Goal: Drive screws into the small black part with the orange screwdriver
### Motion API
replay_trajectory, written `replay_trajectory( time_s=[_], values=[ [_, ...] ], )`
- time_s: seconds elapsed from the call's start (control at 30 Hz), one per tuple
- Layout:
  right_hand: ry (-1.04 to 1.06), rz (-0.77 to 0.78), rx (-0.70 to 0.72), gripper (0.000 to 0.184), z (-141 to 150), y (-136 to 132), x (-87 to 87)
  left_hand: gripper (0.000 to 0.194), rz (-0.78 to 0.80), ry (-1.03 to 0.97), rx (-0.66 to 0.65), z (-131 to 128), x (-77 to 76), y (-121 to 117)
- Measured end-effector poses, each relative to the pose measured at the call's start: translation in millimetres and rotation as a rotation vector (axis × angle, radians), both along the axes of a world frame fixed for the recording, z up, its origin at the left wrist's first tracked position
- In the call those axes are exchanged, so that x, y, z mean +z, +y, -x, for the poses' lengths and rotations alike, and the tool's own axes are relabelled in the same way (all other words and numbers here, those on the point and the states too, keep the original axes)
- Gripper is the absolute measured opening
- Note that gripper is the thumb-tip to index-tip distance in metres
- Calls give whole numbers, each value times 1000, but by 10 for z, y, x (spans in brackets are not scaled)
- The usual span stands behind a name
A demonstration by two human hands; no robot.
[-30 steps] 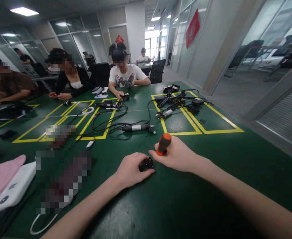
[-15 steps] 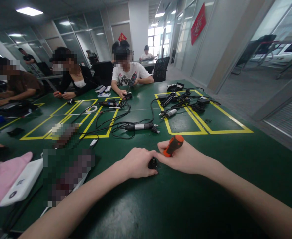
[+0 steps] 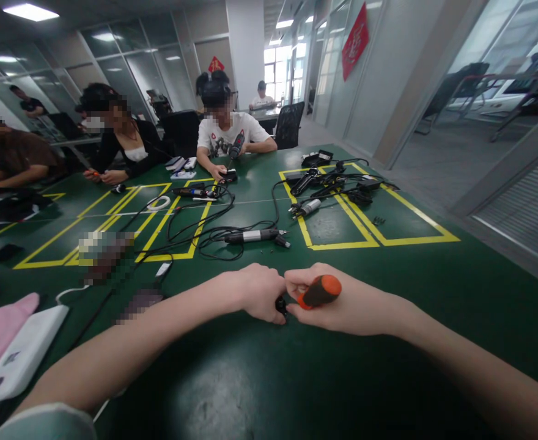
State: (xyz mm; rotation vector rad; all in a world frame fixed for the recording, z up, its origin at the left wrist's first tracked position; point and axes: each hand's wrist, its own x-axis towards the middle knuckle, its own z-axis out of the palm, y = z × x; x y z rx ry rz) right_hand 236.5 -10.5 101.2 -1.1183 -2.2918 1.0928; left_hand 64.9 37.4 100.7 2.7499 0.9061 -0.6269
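My right hand (image 3: 326,302) is closed around a screwdriver (image 3: 321,291) with an orange and dark handle, tilted with its butt toward me. The fingers hide its shaft and tip. My left hand (image 3: 262,294) grips a small black part (image 3: 281,305) just above the green table (image 3: 324,373), and most of that part is covered by the fingers. Both hands meet near the middle of the view, fingertips almost touching. Beyond them lies a black and silver pen-shaped power tool (image 3: 253,236) with its cord.
Yellow tape outlines (image 3: 345,245) mark the table. A grey tool (image 3: 306,208) and tangled black cables (image 3: 337,183) lie at the back right. A white power bank (image 3: 24,357) and pink cloth (image 3: 3,330) are at left. Across the table a person (image 3: 232,131) holds a power drill (image 3: 236,146).
The screwdriver's handle has tipped lower and further to the right, and my right hand has turned with it. My left hand now covers more of the black part. The view has shifted slightly.
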Motion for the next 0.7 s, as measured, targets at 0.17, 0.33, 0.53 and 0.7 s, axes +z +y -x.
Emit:
replay_trajectory(
  time_s=[0.17, 0.33, 0.53, 0.7],
  values=[
    [-143, -2, -39, 18, 29, -14, -12, 32, 66, 103, -95, -81, 42, 43],
    [-226, -9, -91, 15, 45, -33, 32, 26, 81, 90, -156, -99, 59, 54],
    [-162, 81, -79, 16, 48, -41, 40, 29, 97, 72, -156, -76, 25, 61],
    [-74, 45, -43, 20, 38, -71, 32, 35, 133, 50, -170, -67, 83, 75]
  ],
)
